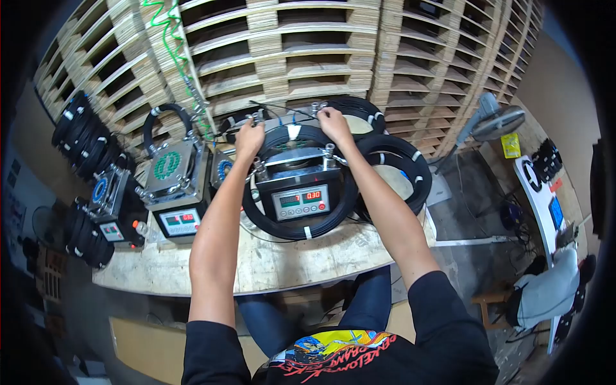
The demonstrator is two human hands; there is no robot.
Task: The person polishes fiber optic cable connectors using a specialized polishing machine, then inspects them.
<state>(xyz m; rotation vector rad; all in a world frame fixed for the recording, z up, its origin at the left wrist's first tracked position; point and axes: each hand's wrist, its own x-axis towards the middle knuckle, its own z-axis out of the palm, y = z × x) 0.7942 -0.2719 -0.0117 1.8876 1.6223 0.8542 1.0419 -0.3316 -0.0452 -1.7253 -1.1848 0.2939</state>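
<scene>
A black tabletop machine (301,176) with a lit red display stands in front of me, with a coil of black cable (307,232) looped around it. Both my arms reach over it to its far side. My left hand (249,136) is closed beside a metal clamp (258,117) at the back left; what its fingers grip is hidden. At the back right, my right hand (334,126) is closed with bent fingers next to another metal clamp (316,108). A thin black cable end (276,108) runs towards it. Small blue pieces (294,119) show between my hands.
More black cable coils (410,160) lie to the right. Two similar machines (176,186) stand left on the wooden table (160,269). Stacked wooden pallets (276,38) rise behind. A fan (497,122) and a white desk (542,212) are at the right; a green coiled hose (168,38) hangs behind.
</scene>
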